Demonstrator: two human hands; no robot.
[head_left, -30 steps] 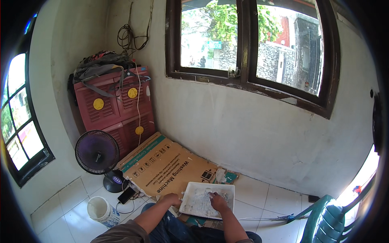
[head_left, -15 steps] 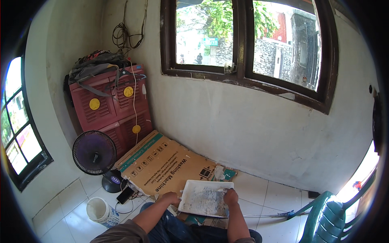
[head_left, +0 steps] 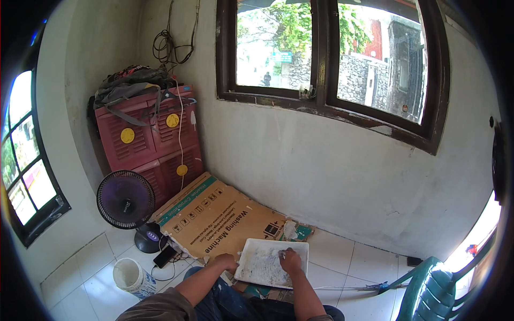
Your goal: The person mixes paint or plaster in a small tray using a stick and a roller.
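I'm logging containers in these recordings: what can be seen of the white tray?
The white tray is shallow and rectangular, low-walled, apparently plastic. Greyish smears streak its inside. It lies open side up before the person, next to the flattened cardboard; its support is mostly hidden. The left hand is at its left edge; the right hand is over its right part, contact unclear.

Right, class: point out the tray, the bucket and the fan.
Tray [head_left: 274, 242], head view: on its far wall.
Bucket [head_left: 145, 285], head view: on its outer wall, right side.
Fan [head_left: 125, 199], head view: on its front grille.
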